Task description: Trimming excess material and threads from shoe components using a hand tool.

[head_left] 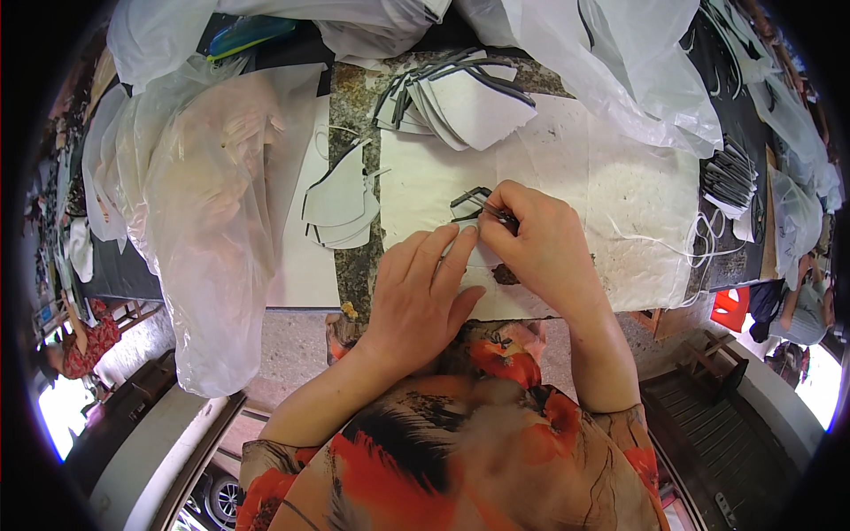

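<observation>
A small white piece with black edging [466,209] lies on the pale work sheet, just beyond my fingertips. My left hand [414,288] rests flat with fingers stretched out, the tips at the near edge of that piece. My right hand [536,234] is closed in a pinch at the piece's right side. Something dark and thin shows between its thumb and fingers, but its kind is too small to make out. Beyond the hands, a fanned stack of white panels with black edging [474,106] lies on the sheet. More white panels [339,208] sit to the left.
Clear plastic bags [217,221] cover the left of the table, and others [633,71] hang over the back right. White cord [704,243] lies loose near a bundle of dark strips [730,177]. The pale sheet [611,177] has a worn near edge. Other people are at both sides.
</observation>
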The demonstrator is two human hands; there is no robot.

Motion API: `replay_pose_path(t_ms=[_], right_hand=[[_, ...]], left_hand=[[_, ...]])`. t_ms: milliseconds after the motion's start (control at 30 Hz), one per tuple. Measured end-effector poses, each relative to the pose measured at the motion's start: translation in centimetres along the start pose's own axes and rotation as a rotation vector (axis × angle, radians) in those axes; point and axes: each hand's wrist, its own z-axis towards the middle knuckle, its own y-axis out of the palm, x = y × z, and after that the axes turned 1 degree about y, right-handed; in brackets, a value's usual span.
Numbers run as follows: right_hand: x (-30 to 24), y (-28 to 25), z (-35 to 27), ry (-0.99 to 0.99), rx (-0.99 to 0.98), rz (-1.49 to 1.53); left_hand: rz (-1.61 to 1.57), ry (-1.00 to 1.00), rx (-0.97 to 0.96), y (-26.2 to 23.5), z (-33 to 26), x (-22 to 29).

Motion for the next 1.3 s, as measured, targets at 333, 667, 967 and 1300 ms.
replay_pose_path(t_ms=[333,667,967,1300], right_hand=[[-0.1,-1.0,0.4,0.001,-0.086,0.013],[-0.1,-2.7,1.0,0.031,-0.128,0.016],[0.2,-2.7,1.3,-0.011,-0.137,-0.040],[0.9,-3.0,1.9,-0.043,-0.129,-0.045]], left_hand=[[0.049,-0.006,-0.008,-0.2,0.6,0.3],[0.134,0.049,-0.001,-0.2,1.0,0.6],[0.183,0.047,-0.072,-0.3,1.0,1.0],[0.213,0.120,-0.183,-1.5,2.3,1.2]])
